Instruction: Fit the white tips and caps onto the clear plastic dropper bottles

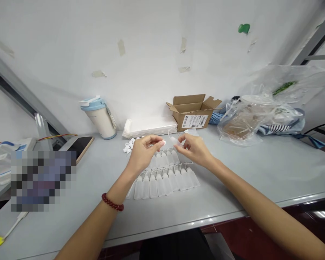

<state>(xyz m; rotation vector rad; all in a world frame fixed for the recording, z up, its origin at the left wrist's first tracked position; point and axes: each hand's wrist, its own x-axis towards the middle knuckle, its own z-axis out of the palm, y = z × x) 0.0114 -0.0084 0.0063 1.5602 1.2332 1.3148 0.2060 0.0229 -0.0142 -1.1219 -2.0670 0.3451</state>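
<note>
My left hand (146, 150) pinches a small white cap (164, 142) between thumb and fingertips. Close to its right, my right hand (193, 147) is closed on a translucent squeeze bottle (174, 141) with a thin bent spout. The cap and the bottle are a little apart. Below my hands, several more such bottles lie side by side in two rows, a front row (162, 184) and a row behind (166, 159) partly hidden by my left hand. A pile of small white caps (128, 145) lies just left of that hand.
A stack of white packets (151, 127) and an open cardboard box (193, 115) stand against the wall. A cream tumbler (100, 119) and a phone (82, 146) are on the left. Clear plastic bags (238, 122) and blue fabric (283, 126) lie at the right.
</note>
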